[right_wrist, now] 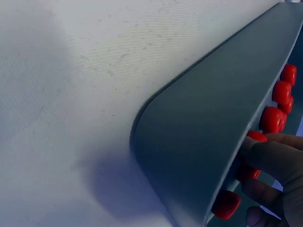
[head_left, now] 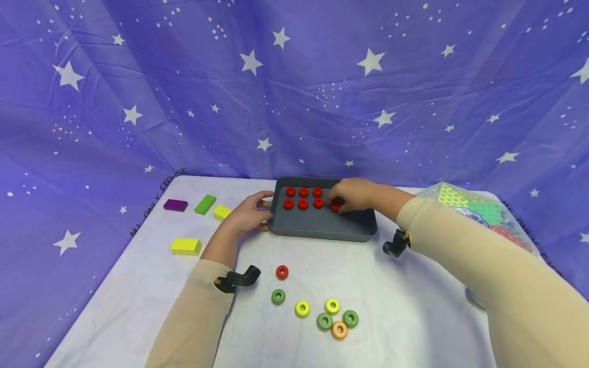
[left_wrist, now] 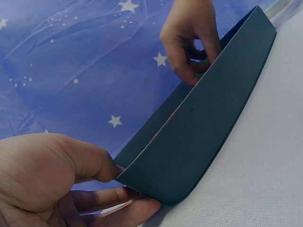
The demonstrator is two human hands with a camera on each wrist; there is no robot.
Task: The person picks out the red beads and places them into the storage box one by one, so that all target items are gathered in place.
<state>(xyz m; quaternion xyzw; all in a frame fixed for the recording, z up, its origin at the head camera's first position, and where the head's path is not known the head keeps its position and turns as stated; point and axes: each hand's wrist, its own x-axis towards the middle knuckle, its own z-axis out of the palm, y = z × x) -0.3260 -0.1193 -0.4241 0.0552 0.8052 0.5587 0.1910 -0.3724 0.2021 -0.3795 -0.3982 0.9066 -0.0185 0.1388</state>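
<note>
A dark grey tray [head_left: 322, 234] stands at the back of the table with red rings in two rows, like the ring [head_left: 302, 204] in the near row. My left hand [head_left: 250, 212] holds the tray's left end; in the left wrist view one digit lies at the rim and other fingers lie outside, low on the wall. Over the tray's right part, my right hand [head_left: 354, 194] pinches a red ring [head_left: 336, 206], at the right end of the near row. The right wrist view shows that ring [right_wrist: 257, 136] at the thumb tip, with more red rings beside the fingers.
In front of the tray lie a red ring [head_left: 282, 272] and several green, yellow and orange rings, such as the orange ring [head_left: 339, 330]. Yellow, green and purple blocks [head_left: 186, 247] are at left. A clear bag [head_left: 483, 209] with coloured pieces sits right, under the right sleeve.
</note>
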